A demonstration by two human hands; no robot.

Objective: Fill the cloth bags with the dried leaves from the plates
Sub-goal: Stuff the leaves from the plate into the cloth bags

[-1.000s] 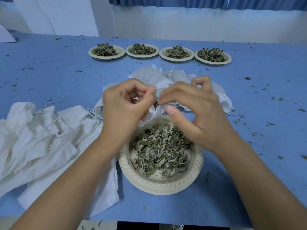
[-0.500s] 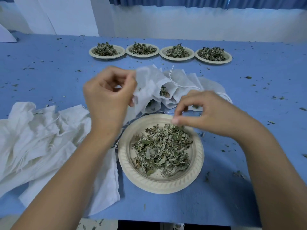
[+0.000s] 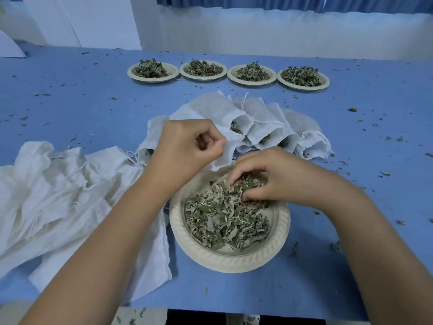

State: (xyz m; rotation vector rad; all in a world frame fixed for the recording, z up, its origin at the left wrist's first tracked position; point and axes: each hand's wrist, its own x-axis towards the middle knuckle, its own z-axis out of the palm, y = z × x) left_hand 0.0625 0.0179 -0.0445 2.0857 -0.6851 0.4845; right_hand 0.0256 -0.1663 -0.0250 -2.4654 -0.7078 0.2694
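Dried leaves lie on the plate at 6 o'clock; the right hand, fingers curled round a pinch, should lift it compactly toward the cloth bag the left hand pinches at 11 o'clock.

Bare table lies right of the plate; cloth bags crowd left and behind.
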